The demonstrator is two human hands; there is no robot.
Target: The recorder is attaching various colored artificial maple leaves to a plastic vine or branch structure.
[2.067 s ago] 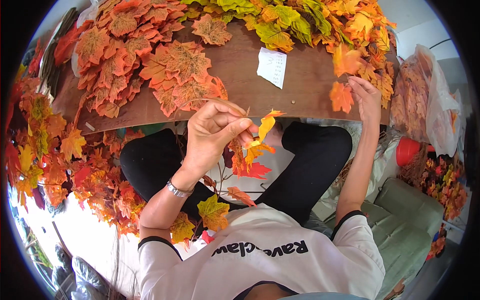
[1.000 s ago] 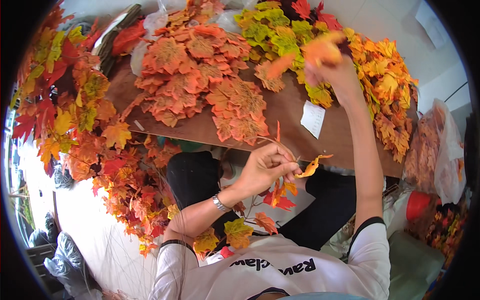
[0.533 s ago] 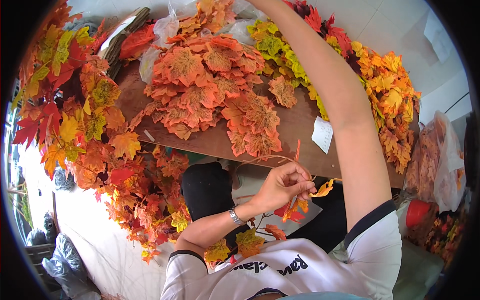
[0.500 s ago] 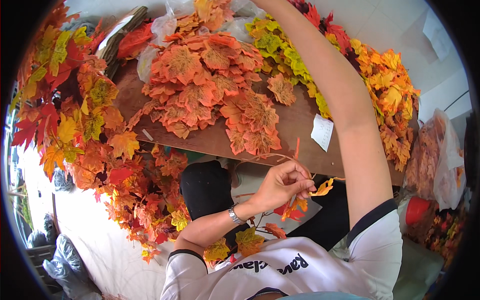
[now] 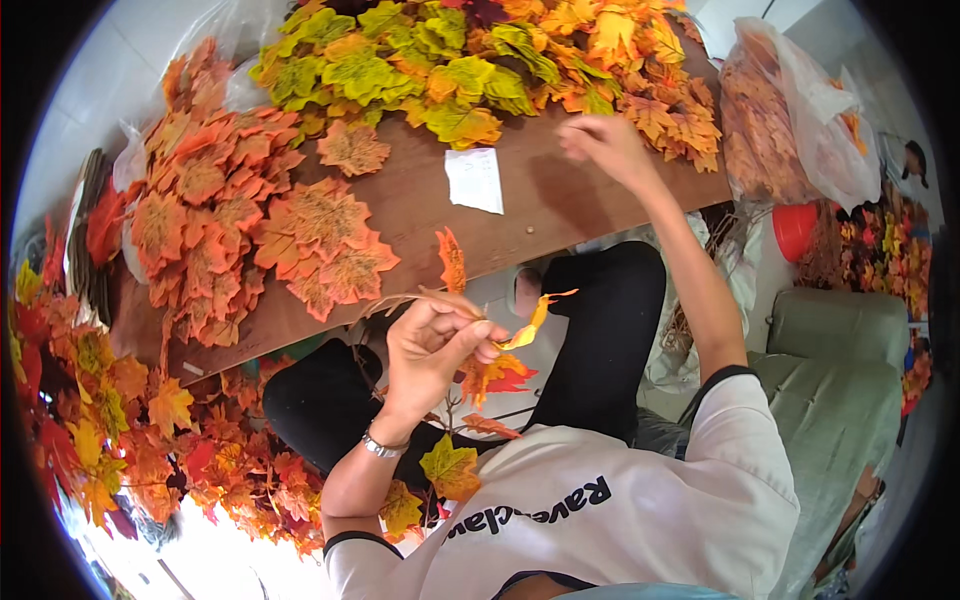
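Note:
My left hand (image 5: pixel 435 345) is closed in a pinch on the stem of an artificial maple-leaf garland (image 5: pixel 450 467). Its leaves are yellow, orange and red; a curled yellow leaf (image 5: pixel 525 328) sticks out by my fingertips. One upright orange leaf (image 5: pixel 451 262) shows just beyond the hand, and the stem trails down across my lap. Over the table, my right hand (image 5: pixel 610 150) has its fingers curled in; whatever they may hold is hidden. Nearest to it are the yellow-orange leaves (image 5: pixel 670 115) at the table's back right.
Orange-red leaves (image 5: pixel 200 215) are heaped on the brown table (image 5: pixel 400 225) at left, green-yellow leaves (image 5: pixel 375 70) at the back. A paper slip (image 5: pixel 473 180) lies mid-table. At right are a bag of leaves (image 5: pixel 765 120), a red container (image 5: pixel 793 232) and a green seat (image 5: pixel 830 400). Finished-looking foliage (image 5: pixel 150 430) hangs at left.
The view has swung right. My right hand, out of sight beyond the top edge before, now shows over the table's right part. My left hand keeps its pinch on the garland.

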